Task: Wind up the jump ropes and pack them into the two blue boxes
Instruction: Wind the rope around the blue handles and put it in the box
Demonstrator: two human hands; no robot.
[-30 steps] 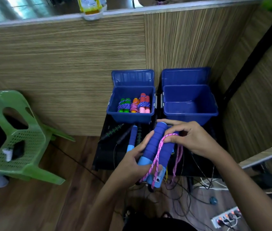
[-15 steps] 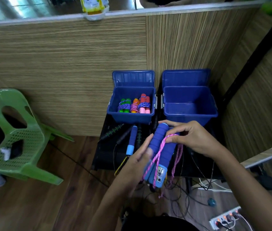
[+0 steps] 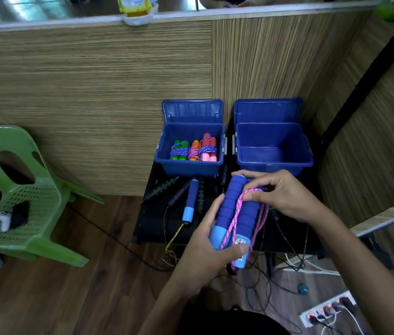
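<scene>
While gripped by both hands, L (image 3: 205, 247) & R (image 3: 285, 194): ribbed blue foam handles (image 3: 237, 211) w/ braided pink cord (image 3: 235, 213).

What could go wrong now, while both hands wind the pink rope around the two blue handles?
1. The wrap looks loose: the right hand pinches one loop of the pink rope, so it may slip off the blue handles.
2. Rope hanging below the left hand may catch the cables on the floor.
3. The left box already holds three bundles; the right box looks safer.

Bare forearms, no sleeves, dark garment (image 3: 234, 322)
</scene>
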